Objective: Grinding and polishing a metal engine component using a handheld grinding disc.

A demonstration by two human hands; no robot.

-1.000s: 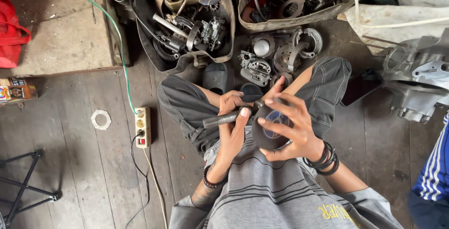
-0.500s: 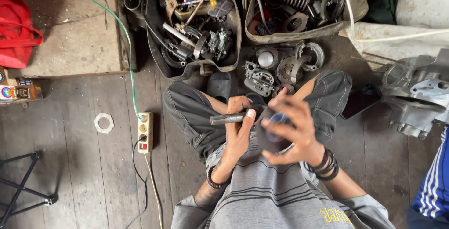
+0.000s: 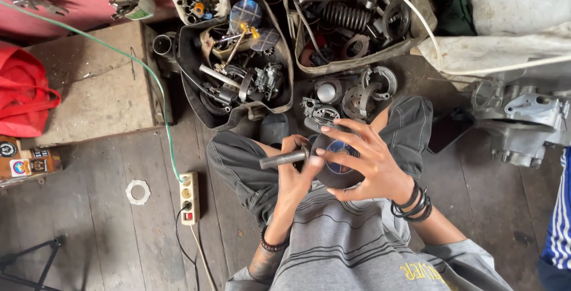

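Head view: right hand [image 3: 367, 163] has its fingers spread and wrapped around a dark round disc [image 3: 334, 163] with a blue centre, held over the lap between the knees; left hand [image 3: 295, 166] is closed on a short grey metal rod [image 3: 284, 159] that lies level, its inner end touching the disc's left edge. Farther away on the wooden floor sit a black bag of engine parts [image 3: 238, 83] and a grey bag with a spring and gears [image 3: 351, 20], with loose round metal housings [image 3: 351, 95] just beyond the hands; a white power strip [image 3: 189, 190] lies well to the left.
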